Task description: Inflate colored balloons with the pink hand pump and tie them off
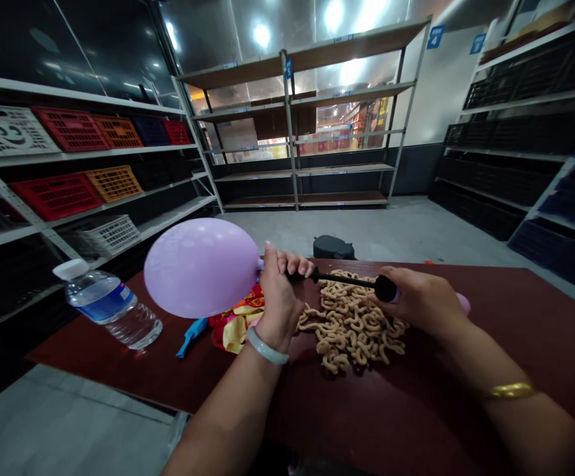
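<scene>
A swollen light-purple balloon [203,268] sits to the left of my left hand [282,291]. The fingers of that hand are closed around the balloon's neck and the black near end of a hand balloon pump [349,279]. My right hand [419,297] is wrapped round the pump's other part, with its pink-purple end showing past the palm. A straight black rod spans the gap between both hands. Below the rod lies a heap of tan, curly pieces [359,324]. Limp red and yellow balloons [240,327] lie partly hidden behind my left wrist, beside a flat blue balloon [191,336].
A water bottle [106,304] with a white cap stands at the left of the dark red-brown table [505,330]. A dark object [334,247] shows beyond the far edge. Shelves with crates [69,129] line the left; a metal rack [295,132] stands at the back.
</scene>
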Demonstrator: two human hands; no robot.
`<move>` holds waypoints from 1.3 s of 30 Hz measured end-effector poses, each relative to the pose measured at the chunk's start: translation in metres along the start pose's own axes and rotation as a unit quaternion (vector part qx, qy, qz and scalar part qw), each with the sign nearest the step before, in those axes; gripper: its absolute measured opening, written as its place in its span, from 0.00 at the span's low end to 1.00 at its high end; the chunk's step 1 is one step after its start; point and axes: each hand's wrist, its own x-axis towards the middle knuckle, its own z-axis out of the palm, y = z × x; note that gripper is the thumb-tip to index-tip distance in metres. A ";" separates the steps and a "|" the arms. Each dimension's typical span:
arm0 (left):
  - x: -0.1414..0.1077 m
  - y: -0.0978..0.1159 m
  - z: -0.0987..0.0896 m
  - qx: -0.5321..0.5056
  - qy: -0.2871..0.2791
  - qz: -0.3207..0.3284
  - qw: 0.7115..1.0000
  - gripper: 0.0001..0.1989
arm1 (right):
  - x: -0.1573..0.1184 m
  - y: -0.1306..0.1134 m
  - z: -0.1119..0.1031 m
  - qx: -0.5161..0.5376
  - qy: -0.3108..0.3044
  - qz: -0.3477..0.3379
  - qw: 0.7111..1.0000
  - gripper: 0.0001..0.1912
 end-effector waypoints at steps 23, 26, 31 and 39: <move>-0.039 -0.044 0.013 0.052 -0.046 -0.089 0.994 0.27 | 0.000 -0.052 -0.006 0.050 -0.008 -0.029 0.998 0.23; -0.023 -0.027 0.010 0.038 -0.025 -0.063 0.997 0.27 | 0.001 -0.037 -0.002 0.058 -0.006 -0.015 0.998 0.25; 0.000 0.004 0.002 0.021 -0.006 -0.023 0.999 0.27 | 0.002 -0.012 -0.004 0.026 -0.031 0.004 0.999 0.25; -0.002 -0.013 0.000 0.006 -0.001 -0.053 0.999 0.27 | -0.002 -0.027 0.000 -0.018 -0.062 0.012 0.998 0.25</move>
